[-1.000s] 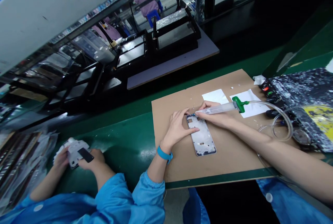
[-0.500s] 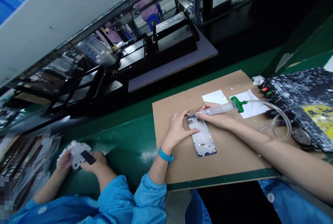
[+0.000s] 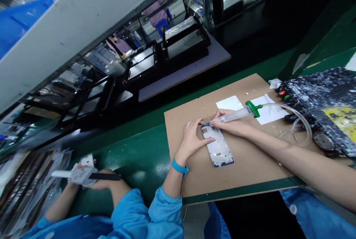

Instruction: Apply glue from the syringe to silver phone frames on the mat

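On the brown board point(image 3: 191, 179) lies a silver phone frame point(image 3: 222, 150) with a dark rim and small cut-outs. My left hand point(image 3: 191, 137), with a blue band at its wrist, holds the frame steady. Its thumb rests over the plate and its fingertips are at the upper-left corner. My right hand point(image 3: 233, 126) is closed round a clear dispensing syringe point(image 3: 236, 114). The tip points at the top end of the frame; its exact contact is hidden by the fingers. A green adapter point(image 3: 253, 108) caps the syringe, joined to a clear hose point(image 3: 302, 118).
A dispenser box point(image 3: 319, 87) with a gauge point(image 3: 323, 140) stands at right. White papers point(image 3: 229, 103) lie behind my hands. At left, a co-worker's hands point(image 3: 101, 184) hold a grey-and-white object point(image 3: 83, 174) beside stacked strips point(image 3: 36, 179). A shelf point(image 3: 183, 74) runs behind.
My hands, the syringe and the phone frame keep the same places relative to each other. The view has shifted slightly. The co-worker's hands have turned the pale object and its dark strip.
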A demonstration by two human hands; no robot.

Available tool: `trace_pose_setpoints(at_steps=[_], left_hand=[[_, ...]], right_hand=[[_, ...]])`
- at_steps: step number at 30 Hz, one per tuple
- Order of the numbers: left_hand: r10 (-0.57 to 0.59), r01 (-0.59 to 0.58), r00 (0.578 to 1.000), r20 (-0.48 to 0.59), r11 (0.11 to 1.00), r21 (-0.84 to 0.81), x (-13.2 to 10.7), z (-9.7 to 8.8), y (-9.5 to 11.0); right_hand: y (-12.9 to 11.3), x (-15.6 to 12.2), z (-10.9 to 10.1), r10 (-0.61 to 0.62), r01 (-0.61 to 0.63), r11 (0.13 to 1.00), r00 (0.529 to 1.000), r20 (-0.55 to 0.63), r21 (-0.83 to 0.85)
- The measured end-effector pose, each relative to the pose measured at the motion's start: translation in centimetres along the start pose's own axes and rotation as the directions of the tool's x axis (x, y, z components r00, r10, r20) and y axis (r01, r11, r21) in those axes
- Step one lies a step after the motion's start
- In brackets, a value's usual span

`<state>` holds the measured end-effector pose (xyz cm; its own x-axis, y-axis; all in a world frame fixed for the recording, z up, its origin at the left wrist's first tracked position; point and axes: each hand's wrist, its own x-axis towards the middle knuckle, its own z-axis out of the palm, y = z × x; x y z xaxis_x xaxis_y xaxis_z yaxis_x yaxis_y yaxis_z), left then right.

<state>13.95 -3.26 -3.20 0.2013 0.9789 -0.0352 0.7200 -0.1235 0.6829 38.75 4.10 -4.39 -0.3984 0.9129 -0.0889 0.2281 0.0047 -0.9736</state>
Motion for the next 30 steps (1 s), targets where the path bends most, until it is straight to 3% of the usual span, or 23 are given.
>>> trace_pose_setpoints(at_steps=[9,17,21,23,26,27,30], left_hand=[[-0.036,0.036,0.999,-0.003,0.999,0.027,0.0,-0.3,0.4],[-0.006,0.002,0.999,0.035,0.995,0.099,-0.2,-0.9,-0.6],[-0.009,0.042,0.98,-0.201,0.987,0.158,0.6,-2.1,-2.5],[-0.026,0.094,0.928,-0.372,0.982,0.166,1.0,-3.0,-3.4],[-0.042,0.162,0.817,-0.575,0.974,0.159,1.1,-3.9,-4.5],[-0.037,0.164,0.805,-0.592,0.973,0.164,1.0,-3.9,-4.7],[0.001,0.124,0.851,-0.526,0.971,0.204,0.8,-3.2,-5.1]], right_hand=[[0.2,0.2,0.1,0.023,-0.023,1.0,1.0,0.02,0.009],[-0.5,0.6,0.6,-0.048,0.062,0.985,0.995,-0.092,0.162],[-1.2,0.7,0.2,-0.108,0.15,0.967,0.974,-0.2,0.206],[-1.5,0.5,-0.1,-0.114,0.169,0.964,0.961,-0.254,0.207],[-1.9,0.1,-0.6,-0.099,0.169,0.963,0.946,-0.308,0.211],[-2.0,0.0,-0.7,-0.093,0.165,0.963,0.944,-0.317,0.211],[-2.0,0.1,-1.0,-0.059,0.144,0.967,0.929,-0.365,0.211]])
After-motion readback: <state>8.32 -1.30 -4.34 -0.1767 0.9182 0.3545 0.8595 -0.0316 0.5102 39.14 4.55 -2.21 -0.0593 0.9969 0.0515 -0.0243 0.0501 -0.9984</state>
